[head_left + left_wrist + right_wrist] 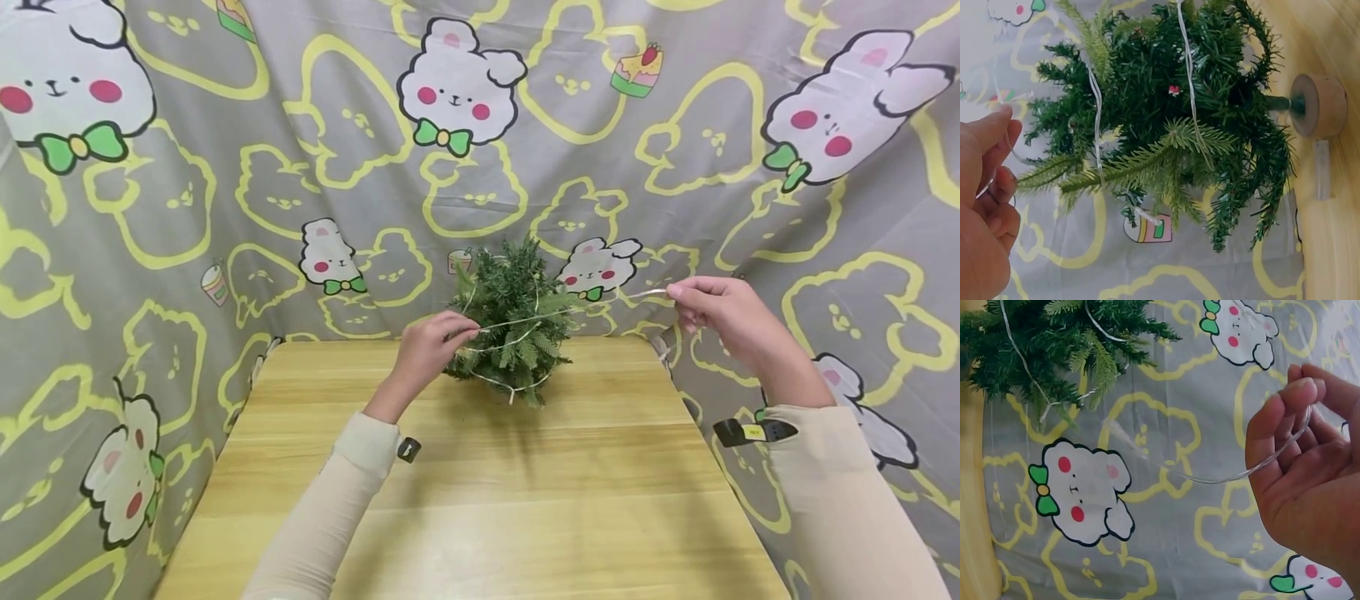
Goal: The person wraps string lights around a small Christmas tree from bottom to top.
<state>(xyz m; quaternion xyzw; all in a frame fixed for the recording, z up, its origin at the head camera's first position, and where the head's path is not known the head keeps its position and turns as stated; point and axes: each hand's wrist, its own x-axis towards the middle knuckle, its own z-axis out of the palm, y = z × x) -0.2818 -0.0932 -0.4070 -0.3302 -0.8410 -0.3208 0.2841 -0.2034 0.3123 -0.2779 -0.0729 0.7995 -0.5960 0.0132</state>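
A small artificial Christmas tree stands on the table with a thin string of lights looped round its branches. My left hand pinches the string between thumb and fingertips at the tree's left front. Out to the right of the tree, my right hand pinches another stretch of the same string, which runs across the front of the tree between both hands. In the right wrist view a slack curve of clear wire passes under the fingers. The tree's round wooden base shows in the left wrist view.
The wooden table stretches toward me from the tree. A grey curtain with bunny prints hangs close behind and along both sides. Beside the base lies a small clear strip.
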